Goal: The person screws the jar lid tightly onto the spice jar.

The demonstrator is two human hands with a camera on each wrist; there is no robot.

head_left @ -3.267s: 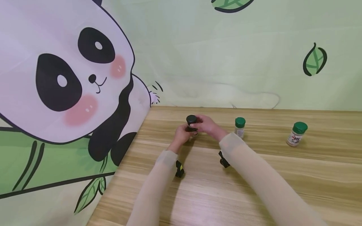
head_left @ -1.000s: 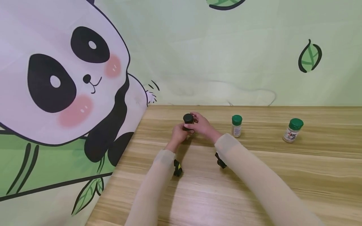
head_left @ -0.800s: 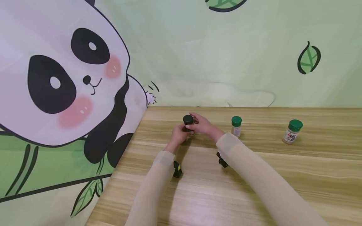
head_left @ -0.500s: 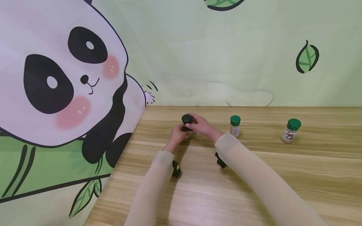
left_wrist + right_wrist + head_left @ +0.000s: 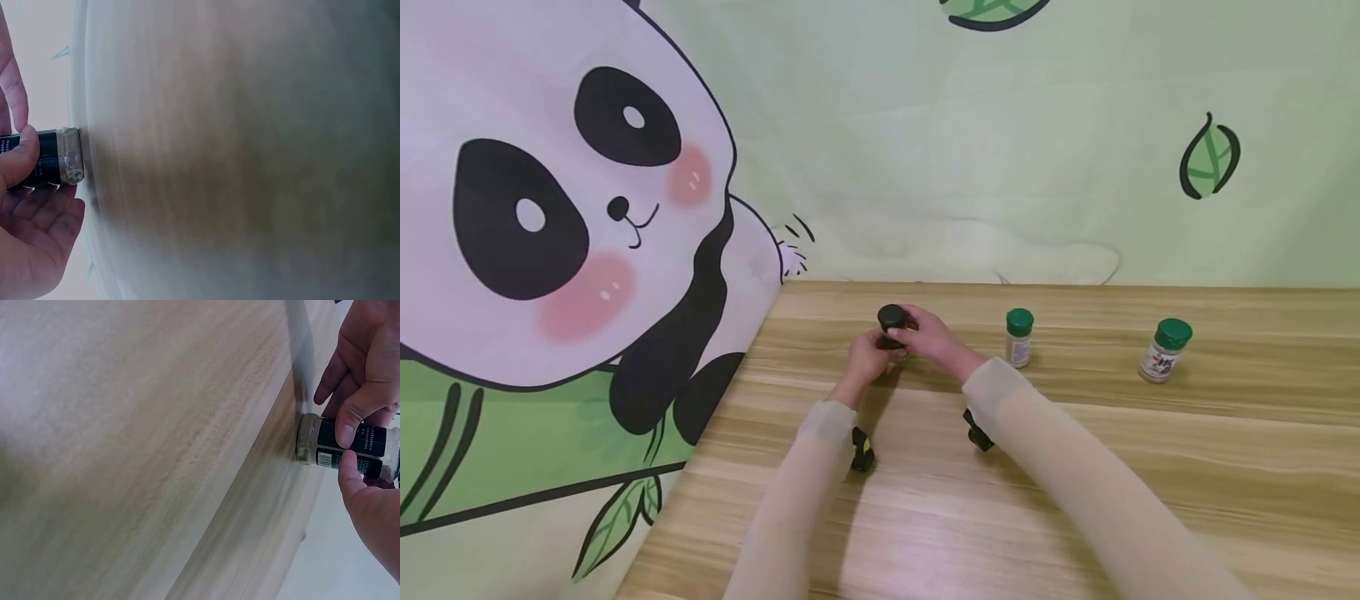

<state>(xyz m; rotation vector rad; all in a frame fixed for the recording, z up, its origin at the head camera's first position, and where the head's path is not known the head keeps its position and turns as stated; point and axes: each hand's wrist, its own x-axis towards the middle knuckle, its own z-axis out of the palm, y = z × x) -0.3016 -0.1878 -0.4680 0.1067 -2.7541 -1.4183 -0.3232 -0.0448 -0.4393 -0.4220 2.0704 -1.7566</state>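
A spice jar [image 5: 892,317] with a black cap and dark label stands upright near the back of the table, held by both hands. My left hand [image 5: 867,360] grips its lower part from the left, and the thumb lies on the label in the left wrist view. From the right, my right hand [image 5: 932,335] holds the jar higher up, near the cap. The right wrist view shows both thumbs meeting on the jar's label [image 5: 369,439]. Its clear base [image 5: 70,155] appears to touch the tabletop. The cap is out of the left wrist view.
Two green-capped shakers stand to the right: a slim one [image 5: 1018,337] nearer the hands and a wider one [image 5: 1165,350] farther off. Behind the wooden table [image 5: 1225,467] hangs a green backdrop [image 5: 1000,150] with a panda. Black wrist devices [image 5: 862,450] hang under both sleeves.
The head view has turned slightly right, so everything appears a little farther left. Both hands stay on the same jar, their hold nearly unchanged, and the green-capped shakers have not visibly moved on the table.
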